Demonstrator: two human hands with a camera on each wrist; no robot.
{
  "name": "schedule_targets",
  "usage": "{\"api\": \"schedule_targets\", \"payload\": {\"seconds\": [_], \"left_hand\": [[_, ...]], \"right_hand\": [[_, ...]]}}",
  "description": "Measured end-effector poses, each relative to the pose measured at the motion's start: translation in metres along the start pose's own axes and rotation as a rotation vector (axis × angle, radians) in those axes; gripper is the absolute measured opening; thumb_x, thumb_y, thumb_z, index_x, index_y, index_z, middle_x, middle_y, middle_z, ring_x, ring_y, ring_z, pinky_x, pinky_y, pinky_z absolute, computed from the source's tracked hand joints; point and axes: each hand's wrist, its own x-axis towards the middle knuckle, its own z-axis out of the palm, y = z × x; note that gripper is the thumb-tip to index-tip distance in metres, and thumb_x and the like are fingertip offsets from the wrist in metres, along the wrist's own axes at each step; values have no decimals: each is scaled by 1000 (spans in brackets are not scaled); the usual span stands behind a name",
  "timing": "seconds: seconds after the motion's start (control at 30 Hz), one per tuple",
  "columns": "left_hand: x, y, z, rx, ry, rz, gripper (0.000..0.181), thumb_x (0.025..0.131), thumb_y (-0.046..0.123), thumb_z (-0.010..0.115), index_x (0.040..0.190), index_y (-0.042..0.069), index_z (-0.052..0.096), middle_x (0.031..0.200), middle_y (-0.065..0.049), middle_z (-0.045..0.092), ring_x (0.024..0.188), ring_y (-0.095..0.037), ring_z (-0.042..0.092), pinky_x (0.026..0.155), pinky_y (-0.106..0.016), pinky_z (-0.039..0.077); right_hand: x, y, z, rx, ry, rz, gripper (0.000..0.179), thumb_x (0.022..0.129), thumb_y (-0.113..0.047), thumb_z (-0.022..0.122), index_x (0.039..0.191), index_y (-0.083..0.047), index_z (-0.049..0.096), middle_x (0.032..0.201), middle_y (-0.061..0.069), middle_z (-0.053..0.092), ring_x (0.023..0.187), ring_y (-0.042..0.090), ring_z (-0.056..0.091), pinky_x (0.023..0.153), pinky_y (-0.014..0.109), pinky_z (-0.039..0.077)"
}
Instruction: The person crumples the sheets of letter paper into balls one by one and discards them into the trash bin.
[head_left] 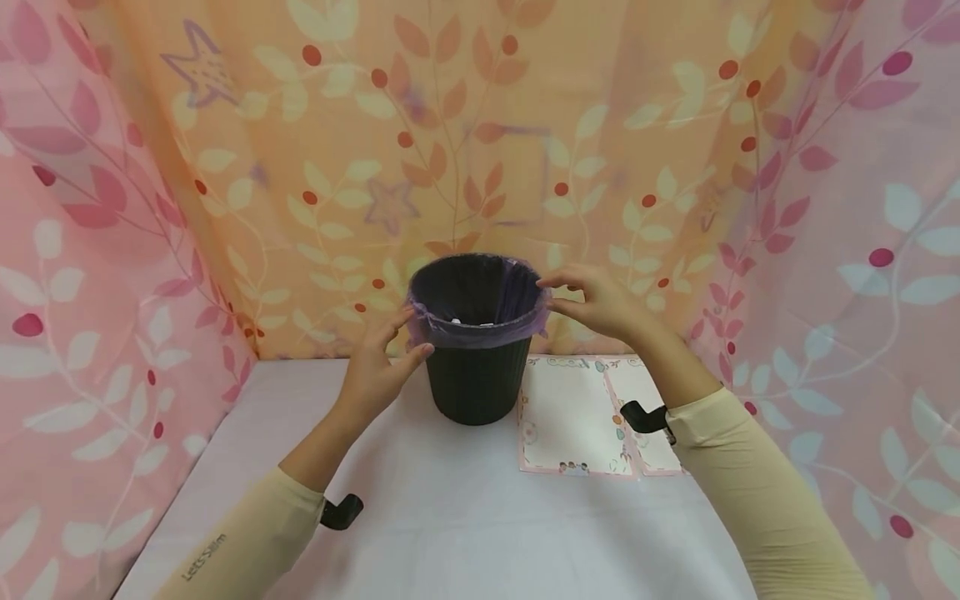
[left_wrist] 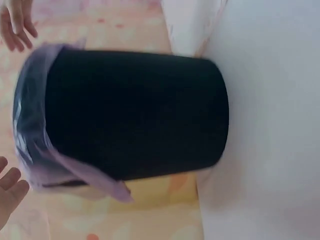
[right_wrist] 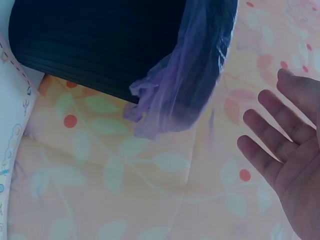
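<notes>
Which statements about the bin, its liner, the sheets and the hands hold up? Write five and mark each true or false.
1. The dark bin stands upright on the white tabletop. True.
2. The purple liner is tucked wholly inside the bin. False: it is folded out over the rim.
3. The left hand and right hand are on opposite sides of the bin. True.
4. The right hand is clenched into a fist. False: its fingers are extended.
5. Beige sleeves cover both forearms. True.
</notes>
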Motion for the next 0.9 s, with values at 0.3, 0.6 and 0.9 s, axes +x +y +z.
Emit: {"api": "schedule_targets", "payload": {"seconds": [0.3,0.6,0.9], "left_hand": [[-37,22,22,-46,-56,116,62,87,25,84,141,7,60,146,-4,60,140,-25,52,117,-48,40],[-65,28,59,-83,-209,64,60,87,27,83,141,12,61,145,-1,60,138,-19,53,114,-44,44],[-82,22,103,-32,-363,-97,58,91,33,80,142,16,61,147,6,57,140,-17,50,114,-43,45]], "right_hand": [[-24,7,1,-27,61,20,30,94,-13,75,124,-8,72,128,12,71,121,35,62,103,57,49],[-48,20,7,-23,68,98,34,96,-18,74,130,-14,70,133,9,69,125,35,61,105,58,48],[-73,37,21,5,90,186,36,97,-19,73,132,-10,68,140,14,63,132,37,55,108,62,44]]}}
